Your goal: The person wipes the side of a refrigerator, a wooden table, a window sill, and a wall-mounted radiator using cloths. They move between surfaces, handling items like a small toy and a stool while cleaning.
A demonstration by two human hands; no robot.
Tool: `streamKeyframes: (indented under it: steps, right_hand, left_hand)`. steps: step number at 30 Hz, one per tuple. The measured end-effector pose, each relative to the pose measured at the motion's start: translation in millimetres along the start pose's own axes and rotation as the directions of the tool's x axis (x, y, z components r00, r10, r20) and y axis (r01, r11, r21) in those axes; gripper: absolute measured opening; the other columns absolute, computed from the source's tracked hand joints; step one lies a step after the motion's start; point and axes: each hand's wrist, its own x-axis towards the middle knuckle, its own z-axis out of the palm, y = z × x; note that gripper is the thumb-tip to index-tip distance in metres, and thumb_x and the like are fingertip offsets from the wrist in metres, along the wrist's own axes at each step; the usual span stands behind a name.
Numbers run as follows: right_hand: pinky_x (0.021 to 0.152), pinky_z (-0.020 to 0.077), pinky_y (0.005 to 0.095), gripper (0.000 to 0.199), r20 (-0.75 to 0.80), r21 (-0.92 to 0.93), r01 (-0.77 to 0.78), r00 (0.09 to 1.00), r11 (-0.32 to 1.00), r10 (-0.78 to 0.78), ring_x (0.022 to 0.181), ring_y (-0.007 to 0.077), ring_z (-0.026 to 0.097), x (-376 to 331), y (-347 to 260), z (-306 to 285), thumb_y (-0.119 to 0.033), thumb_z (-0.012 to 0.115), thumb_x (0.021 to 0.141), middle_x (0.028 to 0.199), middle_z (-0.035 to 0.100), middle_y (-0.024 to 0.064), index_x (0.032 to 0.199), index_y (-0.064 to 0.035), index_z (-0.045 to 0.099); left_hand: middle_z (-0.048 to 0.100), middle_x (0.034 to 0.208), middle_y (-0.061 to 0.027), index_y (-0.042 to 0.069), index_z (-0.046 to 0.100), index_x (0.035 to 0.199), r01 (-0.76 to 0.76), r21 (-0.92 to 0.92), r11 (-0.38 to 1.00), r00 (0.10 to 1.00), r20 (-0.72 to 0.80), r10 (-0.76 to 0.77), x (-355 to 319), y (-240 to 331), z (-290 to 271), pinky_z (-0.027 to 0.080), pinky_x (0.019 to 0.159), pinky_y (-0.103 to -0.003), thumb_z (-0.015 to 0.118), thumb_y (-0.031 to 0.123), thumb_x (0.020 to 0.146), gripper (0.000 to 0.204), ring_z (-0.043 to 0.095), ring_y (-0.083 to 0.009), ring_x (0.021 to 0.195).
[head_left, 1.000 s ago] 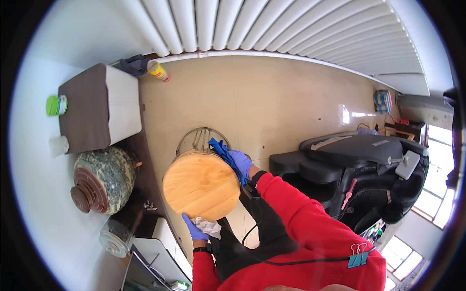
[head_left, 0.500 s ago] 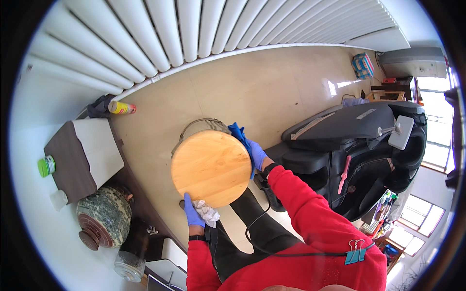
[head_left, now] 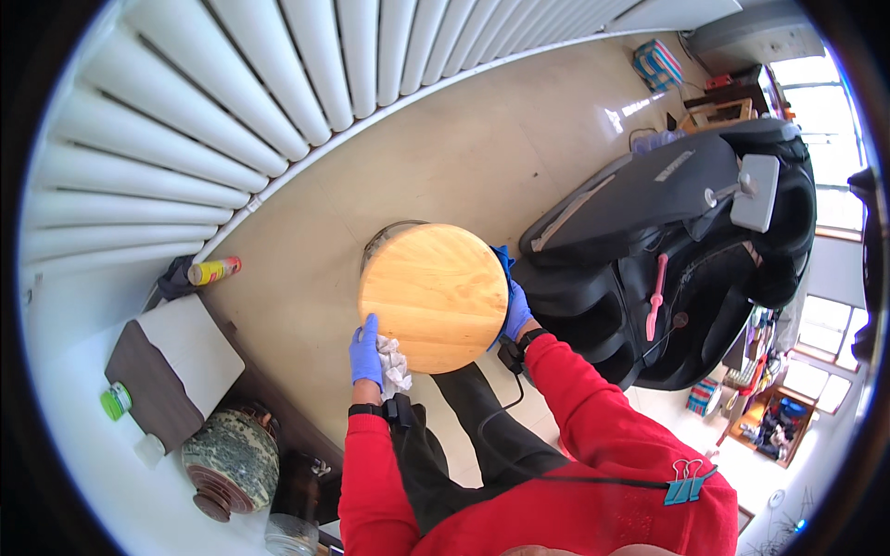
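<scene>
In front of me is a round wooden stool [head_left: 434, 296] with a pale, grained seat; a curved metal part [head_left: 378, 243] of its frame shows behind the far-left edge. My left hand [head_left: 365, 350], in a blue-violet glove, grips the seat's near-left rim. A crumpled white tissue [head_left: 394, 364] is pinched in that hand against the rim. On the right side, my gloved right hand [head_left: 518, 310] is closed round the seat's edge, its fingertips partly hidden. A blue cloth [head_left: 503, 257] is pressed between that hand and the rim.
A black massage chair [head_left: 649, 269] fills the right, with a pink stick-like tool [head_left: 656, 296] on it. White radiator pipes [head_left: 278, 74] line the far wall. At left stand a yellow can [head_left: 213, 271], a white-and-brown cabinet [head_left: 190, 347] and a patterned jar [head_left: 232, 461].
The stool, with both hands on it, sits further right and slightly farther away in the picture. The whole view has turned, so the chair and cabinet appear shifted. More of the blue cloth is hidden.
</scene>
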Motion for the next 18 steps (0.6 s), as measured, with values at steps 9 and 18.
streamKeyframes:
  steps: [9, 18]
  right_hand:
    - [0.087, 0.0537, 0.0381, 0.036, -0.013, 0.078, 0.167, 0.986, 0.983, -0.166, 0.091, 0.0241, 0.07, -6.7, 30.3, -6.3, -0.033, 0.043, 0.102, 0.102, 0.074, 0.0101, 0.11, -0.0088, 0.068]
    - [0.082, 0.0506, 0.0336, 0.028, -0.122, 0.092, 0.305, 0.948, 0.948, -0.293, 0.083, 0.0183, 0.064, -35.1, 66.0, -3.0, -0.031, 0.048, 0.101, 0.092, 0.072, 0.0049, 0.099, -0.0112, 0.069]
  left_hand:
    - [0.039, 0.05, 0.0008, 0.021, 0.031, 0.058, 0.138, 0.052, 0.989, 0.98, 0.137, -0.144, 2.4, 7.8, -19.8, 0.031, 0.033, -0.029, 0.065, 0.054, 0.093, 0.058, 0.037, -0.013, 0.036]
    - [0.031, 0.048, 0.0042, 0.024, 0.024, 0.054, 0.135, 0.133, 0.982, 0.974, 0.167, -0.156, 3.2, 23.9, -26.6, 0.026, 0.034, -0.029, 0.065, 0.059, 0.091, 0.066, 0.029, -0.0118, 0.034]
